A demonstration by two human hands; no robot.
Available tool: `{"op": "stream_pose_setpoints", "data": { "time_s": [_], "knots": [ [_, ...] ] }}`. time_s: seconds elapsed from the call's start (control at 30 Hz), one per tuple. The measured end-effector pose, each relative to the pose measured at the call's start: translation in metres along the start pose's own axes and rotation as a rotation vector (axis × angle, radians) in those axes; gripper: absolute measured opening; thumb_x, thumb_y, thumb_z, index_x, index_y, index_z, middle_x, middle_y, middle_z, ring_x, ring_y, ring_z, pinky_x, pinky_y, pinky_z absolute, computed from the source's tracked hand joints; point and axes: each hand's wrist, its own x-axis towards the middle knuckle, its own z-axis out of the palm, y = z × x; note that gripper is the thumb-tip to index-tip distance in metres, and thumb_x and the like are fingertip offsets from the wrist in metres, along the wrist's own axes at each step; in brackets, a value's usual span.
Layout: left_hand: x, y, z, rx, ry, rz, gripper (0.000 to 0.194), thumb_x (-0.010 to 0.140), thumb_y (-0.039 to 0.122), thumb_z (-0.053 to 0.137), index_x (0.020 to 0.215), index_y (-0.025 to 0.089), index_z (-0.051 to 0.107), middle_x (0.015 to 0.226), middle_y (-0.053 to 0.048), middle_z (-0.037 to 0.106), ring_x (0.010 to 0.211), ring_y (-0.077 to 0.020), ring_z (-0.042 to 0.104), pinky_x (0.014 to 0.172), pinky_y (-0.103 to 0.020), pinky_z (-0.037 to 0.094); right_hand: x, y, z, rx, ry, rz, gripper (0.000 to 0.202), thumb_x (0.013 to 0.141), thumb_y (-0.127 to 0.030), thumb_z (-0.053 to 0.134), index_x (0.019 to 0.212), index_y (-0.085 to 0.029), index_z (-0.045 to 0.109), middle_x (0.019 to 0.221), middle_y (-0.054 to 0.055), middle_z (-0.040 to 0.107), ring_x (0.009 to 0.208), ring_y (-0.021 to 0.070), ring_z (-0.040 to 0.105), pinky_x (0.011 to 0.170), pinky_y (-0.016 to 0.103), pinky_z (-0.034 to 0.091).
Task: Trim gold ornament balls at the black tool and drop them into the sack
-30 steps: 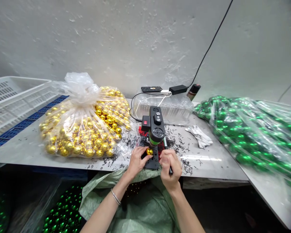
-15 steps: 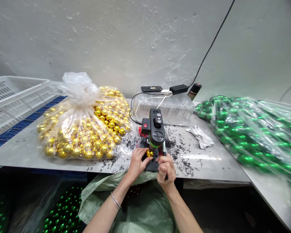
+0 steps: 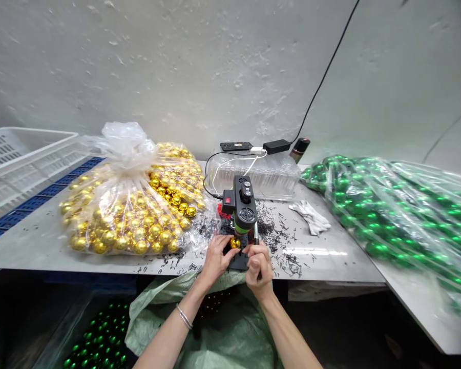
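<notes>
Between its thumb and fingers my left hand (image 3: 217,258) pinches a gold ball (image 3: 235,243), right under the head of a small black bench machine (image 3: 246,202). My right hand (image 3: 260,267) is wrapped round the black lever handle (image 3: 256,238) on the machine's right side; its index fingertip is near the ball. A large clear plastic bag of gold balls (image 3: 128,215) stands to the left of the machine, tied at the top. Beneath my forearms hangs a green woven sack (image 3: 230,333), its mouth spread at the table edge. Small gold glints show inside it.
Black scraps (image 3: 274,228) litter the table (image 3: 338,264). A white glove (image 3: 311,217) lies right of the machine, and a clear plastic box (image 3: 272,179) with a power adapter (image 3: 276,146) stands behind. Bagged green balls (image 3: 384,205) fill the right; a white crate (image 3: 26,154) is left.
The view has shifted slightly, so the table's contents appear a little further left. Both hands keep their places at the ball and the lever.
</notes>
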Motion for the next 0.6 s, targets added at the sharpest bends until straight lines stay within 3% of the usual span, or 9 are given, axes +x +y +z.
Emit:
{"op": "stream_pose_setpoints", "data": {
  "time_s": [0.17, 0.3, 0.43, 0.6],
  "knots": [
    [0.002, 0.000, 0.000, -0.008, -0.008, -0.007, 0.028, 0.085, 0.030, 0.069, 0.111, 0.021, 0.069, 0.108, -0.010, 0.072, 0.104, -0.0273, 0.063, 0.098, -0.047, 0.049, 0.007, -0.002, -0.001, 0.012, 0.019, -0.071, 0.027, 0.097, -0.017, 0.035, 0.073, -0.023, 0.043, 0.070, -0.002, 0.050, 0.065, 0.0128, 0.055, 0.078, 0.035, 0.051],
    [0.003, 0.001, -0.001, -0.030, -0.009, -0.015, 0.028, 0.083, 0.029, 0.070, 0.110, 0.020, 0.069, 0.108, -0.010, 0.072, 0.105, -0.0278, 0.063, 0.099, -0.048, 0.048, 0.039, -0.019, -0.010, 0.052, 0.039, 0.047, 0.028, 0.096, -0.013, 0.038, 0.070, -0.022, 0.043, 0.070, -0.001, 0.049, 0.064, 0.0123, 0.051, 0.060, 0.027, 0.044],
    [-0.005, 0.006, -0.007, -0.075, 0.024, -0.016, 0.029, 0.082, 0.030, 0.069, 0.109, 0.019, 0.068, 0.108, -0.010, 0.072, 0.105, -0.0277, 0.063, 0.098, -0.048, 0.049, 0.076, -0.038, -0.020, 0.064, 0.011, 0.244, 0.031, 0.097, -0.016, 0.043, 0.066, -0.021, 0.044, 0.067, -0.001, 0.048, 0.062, 0.0114, 0.049, 0.058, 0.027, 0.039],
    [-0.032, 0.022, -0.028, -0.204, 0.082, -0.093, 0.031, 0.085, 0.032, 0.064, 0.114, 0.020, 0.065, 0.112, -0.010, 0.067, 0.106, -0.0234, 0.063, 0.094, -0.039, 0.052, 0.079, -0.041, -0.021, 0.084, 0.014, 0.228, 0.033, 0.097, -0.016, 0.043, 0.065, -0.021, 0.042, 0.065, -0.002, 0.046, 0.062, 0.0117, 0.049, 0.060, 0.027, 0.038]
  ]
}}
